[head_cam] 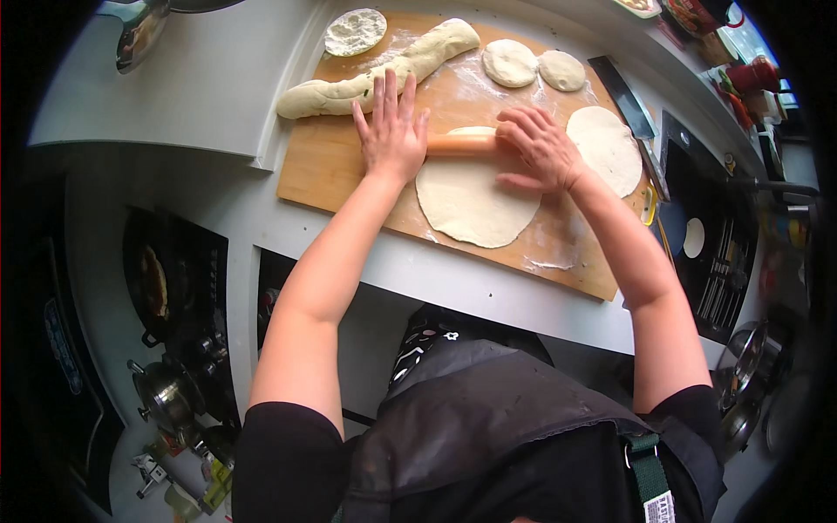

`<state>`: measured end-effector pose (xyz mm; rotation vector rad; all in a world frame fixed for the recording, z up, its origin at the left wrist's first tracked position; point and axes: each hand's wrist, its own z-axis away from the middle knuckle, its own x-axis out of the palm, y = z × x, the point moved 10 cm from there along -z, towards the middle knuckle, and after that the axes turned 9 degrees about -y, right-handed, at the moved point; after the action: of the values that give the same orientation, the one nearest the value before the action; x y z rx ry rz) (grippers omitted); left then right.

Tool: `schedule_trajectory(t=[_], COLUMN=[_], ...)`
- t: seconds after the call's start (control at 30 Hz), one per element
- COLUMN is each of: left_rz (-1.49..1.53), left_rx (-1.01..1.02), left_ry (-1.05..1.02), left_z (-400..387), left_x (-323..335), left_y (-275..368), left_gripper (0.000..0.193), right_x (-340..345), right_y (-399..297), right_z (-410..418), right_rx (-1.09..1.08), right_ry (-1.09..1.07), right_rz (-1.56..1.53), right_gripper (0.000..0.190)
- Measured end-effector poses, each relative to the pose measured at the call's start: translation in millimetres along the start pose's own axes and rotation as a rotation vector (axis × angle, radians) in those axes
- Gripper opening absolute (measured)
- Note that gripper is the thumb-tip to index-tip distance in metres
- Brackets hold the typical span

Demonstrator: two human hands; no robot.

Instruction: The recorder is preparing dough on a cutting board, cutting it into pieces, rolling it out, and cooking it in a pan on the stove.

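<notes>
A flat round of dough (477, 202) lies on a floured wooden board (314, 157). Across its far part rests a wooden rolling pin (461, 145). My left hand (392, 137) has its fingers spread, with its edge at the pin's left end; whether it presses on the pin is hard to tell. My right hand (539, 147) lies over the pin's right end, fingers bent over it, thumb above the dough. Behind my left fingers stretches a long dough roll (438, 49). Two small dough discs (510, 63) sit at the back, and another flattened round (605, 150) lies to the right.
A bowl of flour (356, 33) stands at the board's back left corner. A cleaver (628, 104) lies along the right edge, beside a black hob (713, 255). On the far left, a pan (157, 287) holds browned food, with a steel pot (167, 392) below it.
</notes>
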<state>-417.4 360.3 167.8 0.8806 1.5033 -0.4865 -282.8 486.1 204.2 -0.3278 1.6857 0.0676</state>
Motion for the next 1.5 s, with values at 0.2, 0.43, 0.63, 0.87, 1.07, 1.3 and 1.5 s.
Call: schedule_trajectory(t=[0.2,0.43,0.63,0.87,1.07,1.3,1.5], left_rz=[-0.209,-0.2,-0.4,-0.486,-0.414,0.056,-0.047], left_rx=[-0.018,0.065,0.199,0.209,0.277,0.391,0.209], left_ry=[0.102,0.035,-0.078,-0.177,-0.206,-0.203,0.002], left_z=[-40.5,-13.8,31.1,45.1,53.1,-2.9,-101.4], left_x=[-9.4,-37.1,-41.6,-10.6,5.6,34.7,38.2], left_y=[-5.6,23.2,76.4,86.6,91.7,105.2,115.7], left_gripper=[0.06,0.057,0.056,0.056,0.057,0.057,0.056], right_x=[-0.1,-24.1,2.0,14.2,10.1,0.2,-15.1], right_y=[10.7,3.3,-36.1,-48.5,-51.2,-34.4,17.3], right_z=[-25.6,2.8,96.6,117.7,128.9,124.3,88.9], right_rx=[-0.107,0.15,0.399,0.457,0.508,0.343,0.309], right_ry=[-0.047,0.036,-0.001,-0.002,0.05,0.063,0.009], right_rz=[-0.087,-0.241,-0.456,-0.445,-0.348,-0.103,0.014], right_gripper=[0.035,0.026,0.031,0.032,0.038,0.059,0.052])
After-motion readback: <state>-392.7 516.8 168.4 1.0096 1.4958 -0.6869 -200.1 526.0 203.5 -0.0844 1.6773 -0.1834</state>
